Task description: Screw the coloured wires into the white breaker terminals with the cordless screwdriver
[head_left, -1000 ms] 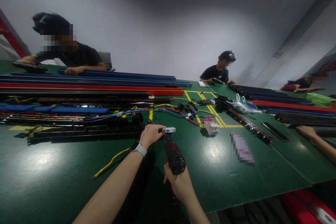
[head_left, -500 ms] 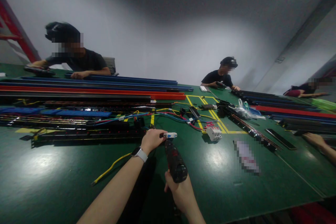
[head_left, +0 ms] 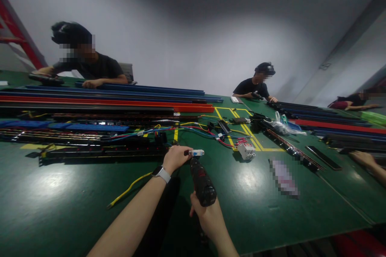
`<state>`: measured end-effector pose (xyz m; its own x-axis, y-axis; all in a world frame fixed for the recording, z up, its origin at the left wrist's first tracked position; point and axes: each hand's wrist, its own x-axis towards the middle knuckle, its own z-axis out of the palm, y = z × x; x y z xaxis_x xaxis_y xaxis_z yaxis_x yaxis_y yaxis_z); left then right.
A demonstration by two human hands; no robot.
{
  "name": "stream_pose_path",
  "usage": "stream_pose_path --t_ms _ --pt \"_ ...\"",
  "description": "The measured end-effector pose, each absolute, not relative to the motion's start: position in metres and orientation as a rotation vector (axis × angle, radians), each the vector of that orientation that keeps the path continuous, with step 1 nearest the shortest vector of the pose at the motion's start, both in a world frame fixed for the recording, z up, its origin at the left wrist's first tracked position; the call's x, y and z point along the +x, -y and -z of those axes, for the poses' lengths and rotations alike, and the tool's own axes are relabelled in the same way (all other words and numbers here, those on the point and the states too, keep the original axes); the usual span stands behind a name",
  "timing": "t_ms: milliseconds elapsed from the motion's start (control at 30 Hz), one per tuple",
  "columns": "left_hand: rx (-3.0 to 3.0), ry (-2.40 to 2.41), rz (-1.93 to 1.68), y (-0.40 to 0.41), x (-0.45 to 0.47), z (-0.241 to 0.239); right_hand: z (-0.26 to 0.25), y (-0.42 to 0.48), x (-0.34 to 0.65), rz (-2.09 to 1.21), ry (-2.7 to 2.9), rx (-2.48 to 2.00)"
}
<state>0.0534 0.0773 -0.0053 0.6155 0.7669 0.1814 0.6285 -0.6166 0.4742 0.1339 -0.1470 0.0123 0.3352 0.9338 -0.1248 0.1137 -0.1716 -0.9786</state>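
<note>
My left hand (head_left: 177,156), with a watch on its wrist, is closed on a small white and blue part (head_left: 197,153) and holds it just above the green table (head_left: 60,200). My right hand (head_left: 205,215) grips a black and red electric screwdriver (head_left: 201,180), whose tip points at that small part. A yellow wire (head_left: 129,188) lies on the table below my left forearm.
Long black, red and blue rails (head_left: 105,102) lie across the table's left side, with tangled coloured wires (head_left: 193,128) behind my hands. A white circuit breaker (head_left: 246,150) sits to the right. Other people (head_left: 87,64) work at the far edge, and another person's hand (head_left: 363,158) rests at right.
The view shifted slightly. Both hands, the small part and the screwdriver keep the same grip and place on the table.
</note>
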Motion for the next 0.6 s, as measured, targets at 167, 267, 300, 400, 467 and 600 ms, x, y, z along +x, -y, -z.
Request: stream_pose_path --t_ms 167,267,300,400,467,600 --pt "2.479 -1.126 -0.516 -0.0771 0.0534 0.0050 -0.0143 0.1477 0.1339 -1.008 0.997 -1.572" --pt "2.483 -1.128 -0.523 -0.0777 0.0538 0.0061 -0.0142 0.1486 0.1340 -1.021 1.011 -1.564" --pt "2.485 -1.126 -0.525 -0.0780 0.0539 0.0067 -0.0142 0.1487 0.1340 -1.019 1.012 -1.566" --pt "2.486 -1.126 -0.524 -0.0789 0.0541 0.0084 -0.0141 0.1481 0.1339 -1.015 1.006 -1.576" --pt "2.484 -1.131 -0.523 -0.0791 0.0541 0.0091 -0.0143 0.1475 0.1338 -1.007 0.992 -1.576" --pt "2.475 -1.123 -0.524 -0.0790 0.0538 0.0087 -0.0150 0.1476 0.1335 -1.000 0.955 -1.577"
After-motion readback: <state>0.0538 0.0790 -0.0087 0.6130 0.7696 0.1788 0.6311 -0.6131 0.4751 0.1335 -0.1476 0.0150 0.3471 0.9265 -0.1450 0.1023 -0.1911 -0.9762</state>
